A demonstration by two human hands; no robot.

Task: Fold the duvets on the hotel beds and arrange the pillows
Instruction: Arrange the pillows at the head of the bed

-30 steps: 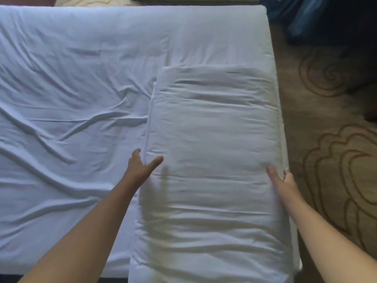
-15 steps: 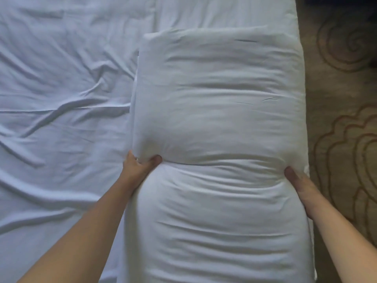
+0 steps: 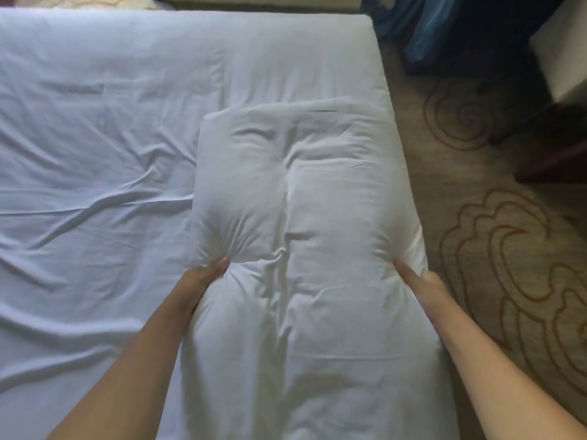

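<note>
White wrinkled sheet point(image 3: 111, 138) covers the bed point(image 3: 376, 58), patterned carpet point(image 3: 508, 265) lies right of it, and along the bed's right edge rests what seems a plump pillow point(image 3: 333, 192), gripped at its sides by the left hand point(image 3: 203, 277) and right hand point(image 3: 424, 285).

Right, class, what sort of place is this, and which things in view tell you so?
Probably a hotel bedroom: a bed with a creased white sheet, a folded white duvet that the left hand and right hand grip, and swirl-patterned carpet alongside.

Fingers point(image 3: 405, 271) half-buried in duvet point(image 3: 317, 185)
</note>
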